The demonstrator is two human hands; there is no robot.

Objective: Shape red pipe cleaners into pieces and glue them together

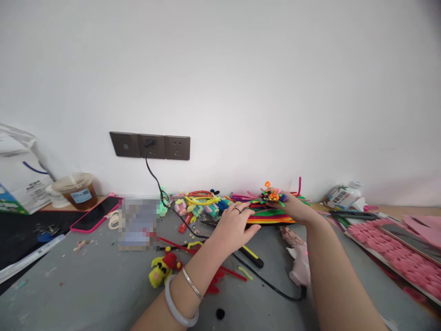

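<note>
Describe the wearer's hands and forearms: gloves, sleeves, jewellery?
No gloves or sleeves in view. Left hand: thin black ring. Left forearm: slim silver bracelet, then a thicker, pale bangle nearer the elbow. Right hand: partly hidden, no jewellery visible there or on its forearm.

Long fuzzy sticks [272, 214] of many colours in a sideways bundle near the white wall [241, 92].

- Plain white wall [223, 92] fills the far side, softly lit
- Dark socket panels [177, 148] sit left of centre
- Grey work surface [103, 285] spreads below
</note>
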